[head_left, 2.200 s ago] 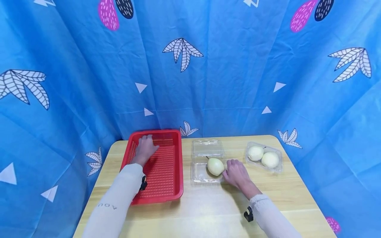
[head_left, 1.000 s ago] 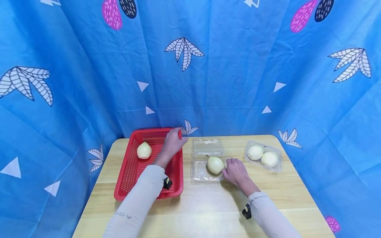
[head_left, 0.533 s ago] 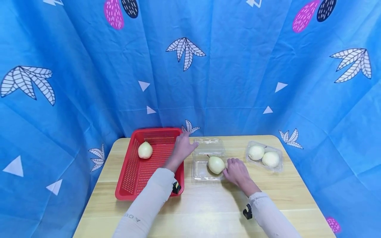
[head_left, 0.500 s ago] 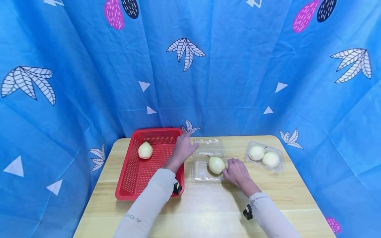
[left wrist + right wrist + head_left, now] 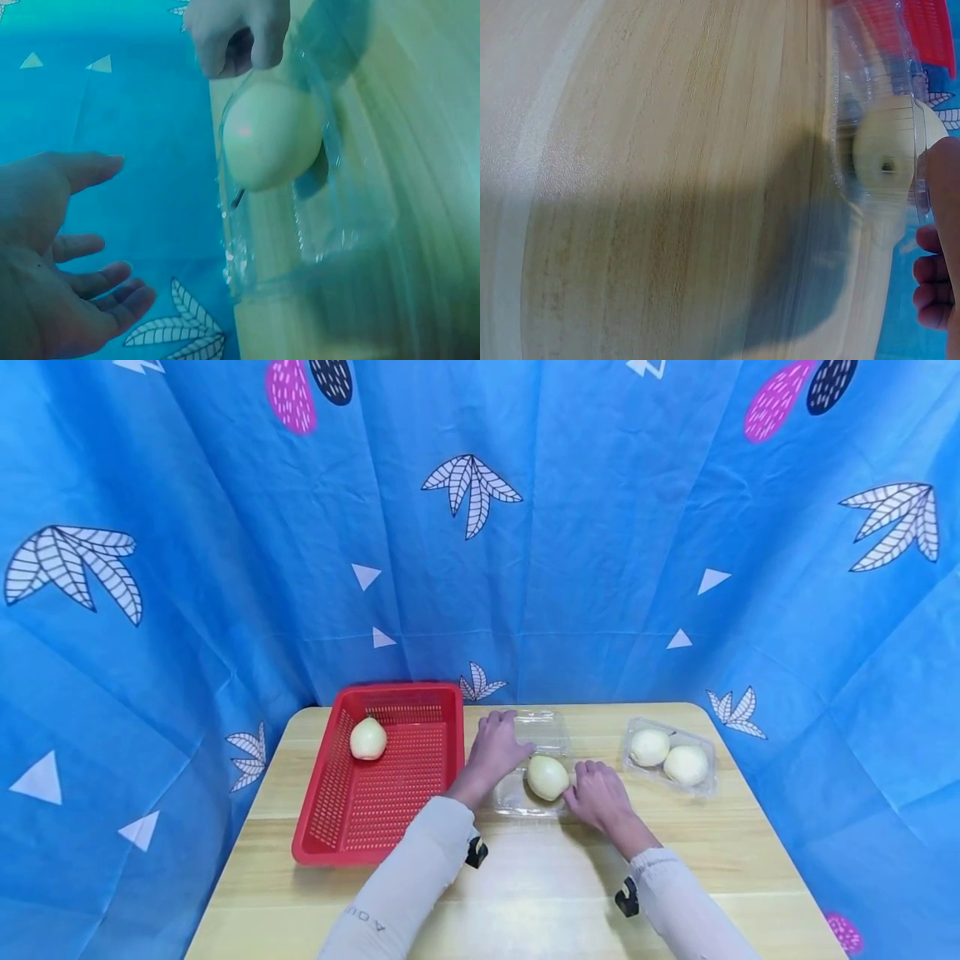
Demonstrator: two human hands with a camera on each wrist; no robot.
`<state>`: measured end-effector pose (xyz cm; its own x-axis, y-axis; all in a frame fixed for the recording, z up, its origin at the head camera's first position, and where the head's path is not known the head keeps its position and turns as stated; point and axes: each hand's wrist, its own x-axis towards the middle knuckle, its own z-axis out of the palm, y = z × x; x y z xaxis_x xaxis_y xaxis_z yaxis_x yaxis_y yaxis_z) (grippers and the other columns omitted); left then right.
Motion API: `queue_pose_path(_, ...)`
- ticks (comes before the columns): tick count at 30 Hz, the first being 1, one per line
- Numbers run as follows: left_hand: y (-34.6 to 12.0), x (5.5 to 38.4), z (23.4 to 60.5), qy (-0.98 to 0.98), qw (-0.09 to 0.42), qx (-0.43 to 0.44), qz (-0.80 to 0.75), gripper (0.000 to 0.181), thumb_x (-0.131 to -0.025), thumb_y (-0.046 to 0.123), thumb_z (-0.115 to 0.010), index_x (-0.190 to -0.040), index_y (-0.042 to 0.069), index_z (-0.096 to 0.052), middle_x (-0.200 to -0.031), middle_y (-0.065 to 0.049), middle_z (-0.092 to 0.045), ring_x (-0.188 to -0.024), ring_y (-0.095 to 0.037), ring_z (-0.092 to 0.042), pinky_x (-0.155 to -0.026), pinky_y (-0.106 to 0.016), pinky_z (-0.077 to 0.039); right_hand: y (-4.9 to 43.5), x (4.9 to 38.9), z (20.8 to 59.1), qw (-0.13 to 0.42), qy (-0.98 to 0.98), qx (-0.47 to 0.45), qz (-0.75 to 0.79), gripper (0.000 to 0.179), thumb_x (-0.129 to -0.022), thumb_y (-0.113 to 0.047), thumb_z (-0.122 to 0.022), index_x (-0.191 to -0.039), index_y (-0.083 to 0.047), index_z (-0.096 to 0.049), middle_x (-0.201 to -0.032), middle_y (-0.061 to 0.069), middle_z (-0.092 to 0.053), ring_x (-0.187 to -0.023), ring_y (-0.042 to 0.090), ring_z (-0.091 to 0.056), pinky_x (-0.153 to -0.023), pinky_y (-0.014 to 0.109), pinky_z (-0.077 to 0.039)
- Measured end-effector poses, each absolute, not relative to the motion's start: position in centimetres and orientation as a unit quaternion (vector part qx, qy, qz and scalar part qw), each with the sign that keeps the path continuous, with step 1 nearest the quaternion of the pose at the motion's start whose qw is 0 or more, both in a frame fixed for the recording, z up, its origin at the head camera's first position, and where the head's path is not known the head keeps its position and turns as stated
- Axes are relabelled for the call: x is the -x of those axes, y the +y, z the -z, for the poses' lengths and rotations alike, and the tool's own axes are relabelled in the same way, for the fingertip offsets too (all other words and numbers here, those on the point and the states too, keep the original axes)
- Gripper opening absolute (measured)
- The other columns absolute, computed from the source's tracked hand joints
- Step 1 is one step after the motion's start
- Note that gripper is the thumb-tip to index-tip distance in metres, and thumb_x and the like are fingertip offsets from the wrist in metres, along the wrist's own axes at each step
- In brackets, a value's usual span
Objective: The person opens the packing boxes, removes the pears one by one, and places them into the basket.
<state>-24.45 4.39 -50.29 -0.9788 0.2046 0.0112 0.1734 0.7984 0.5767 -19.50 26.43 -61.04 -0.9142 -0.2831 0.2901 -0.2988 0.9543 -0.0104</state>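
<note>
A clear plastic clamshell box lies open on the table, its lid half toward the back. One pale yellow pear lies in its near half, stem toward the left. My right hand pinches the box's right edge, thumb beside the pear and the other fingers curled. Above the left part of the box is my left hand, holding nothing. Its fingers look loosely spread in the left wrist view, with the thumb held apart from them.
To the left stands a red perforated basket with one pear in its back left corner. A second clear box at the back right holds two pears. Blue patterned curtain hangs behind the wooden table.
My left hand has left the basket, where a pear now shows, and moved right over the clear box. My right hand has stayed at the box's edge.
</note>
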Motion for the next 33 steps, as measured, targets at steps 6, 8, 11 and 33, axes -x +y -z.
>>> queue_pose_path(6, 5.8, 23.5, 51.2, 0.945, 0.031, -0.106, -0.309, 0.075, -0.084, 0.031, -0.083, -0.148, 0.006, -0.053, -0.145, -0.022, -0.057, -0.132, -0.037, -0.057, -0.109, -0.048, -0.055, 26.5, 19.4, 61.1, 0.135, -0.979, -0.151, -0.023, 0.028, -0.089, -0.027, -0.070, -0.085, -0.002, -0.059, -0.074, 0.009, -0.056, -0.067, 0.022, -0.051, -0.063, 0.035, -0.050)
queue_pose_path(8, 6.2, 23.2, 51.7, 0.944, 0.038, -0.110, -0.310, 0.074, -0.084, 0.030, -0.083, -0.147, 0.006, -0.054, -0.144, -0.022, -0.058, -0.129, -0.037, -0.058, -0.107, -0.048, -0.056, 26.5, 19.4, 61.1, 0.134, -0.979, -0.152, -0.022, 0.027, -0.089, -0.027, -0.070, -0.086, -0.002, -0.059, -0.074, 0.009, -0.056, -0.067, 0.021, -0.051, -0.063, 0.034, -0.050)
queue_pose_path(11, 6.8, 22.9, 52.4, 0.942, 0.052, -0.117, -0.310, 0.075, -0.084, 0.031, -0.084, -0.147, 0.005, -0.054, -0.142, -0.022, -0.059, -0.127, -0.037, -0.059, -0.105, -0.048, -0.056, 26.6, 19.4, 61.0, 0.140, -0.978, -0.153, -0.020, 0.027, -0.089, -0.027, -0.070, -0.084, -0.003, -0.059, -0.073, 0.008, -0.055, -0.067, 0.021, -0.050, -0.063, 0.034, -0.049)
queue_pose_path(33, 8.3, 22.3, 56.7, 0.938, 0.073, -0.172, -0.292, 0.071, -0.076, 0.024, -0.090, -0.136, 0.002, -0.060, -0.134, -0.017, -0.061, -0.115, -0.035, -0.063, -0.097, -0.046, -0.059, 26.7, 19.5, 61.2, 0.145, -0.977, -0.155, -0.017, 0.027, -0.089, -0.028, -0.069, -0.086, -0.002, -0.059, -0.075, 0.009, -0.057, -0.069, 0.023, -0.053, -0.066, 0.037, -0.053)
